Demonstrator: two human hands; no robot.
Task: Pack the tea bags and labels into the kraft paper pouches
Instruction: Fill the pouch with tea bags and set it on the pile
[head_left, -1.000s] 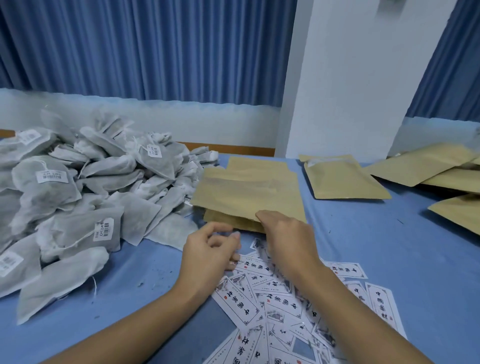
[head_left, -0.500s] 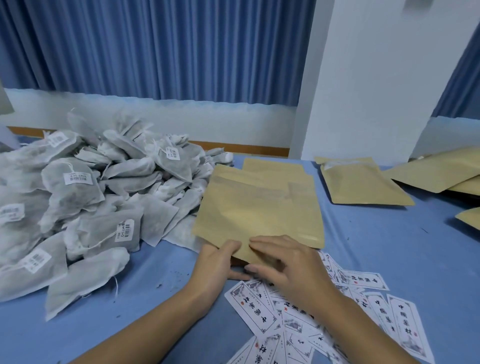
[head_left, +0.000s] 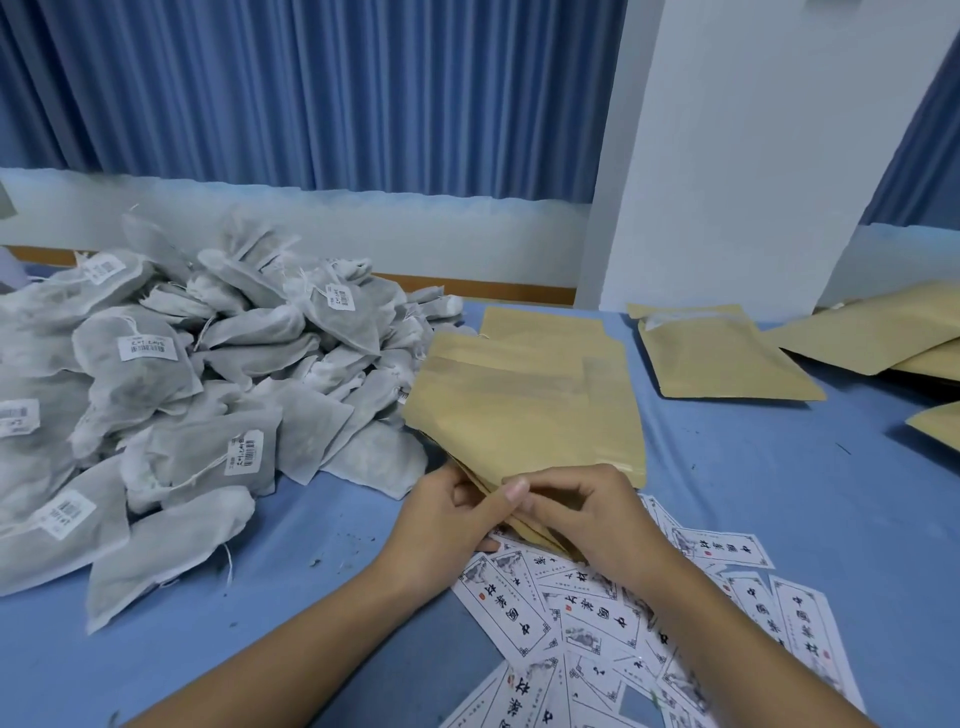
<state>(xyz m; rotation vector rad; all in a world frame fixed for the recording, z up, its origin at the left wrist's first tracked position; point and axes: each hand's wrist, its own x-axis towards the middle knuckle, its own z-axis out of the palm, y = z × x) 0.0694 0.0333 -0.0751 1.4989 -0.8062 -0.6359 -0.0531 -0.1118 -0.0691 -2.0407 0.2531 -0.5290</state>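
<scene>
A stack of flat kraft paper pouches (head_left: 524, 410) lies in the middle of the blue table. My left hand (head_left: 447, 525) pinches the stack's near left corner with thumb on top. My right hand (head_left: 587, 519) pinches the near edge beside it, fingers curled over the paper. A big heap of grey mesh tea bags (head_left: 171, 395) with barcode stickers fills the left side. White printed labels (head_left: 587, 623) are scattered under and in front of my hands.
A single kraft pouch (head_left: 722, 358) lies behind to the right, and more pouches (head_left: 872, 332) are piled at the far right edge. A white pillar (head_left: 753, 156) and blue curtains stand behind the table (head_left: 779, 467).
Both hands moved onto the near edge of the pouch stack and took hold of it; the stack's near end has been drawn closer over the labels.
</scene>
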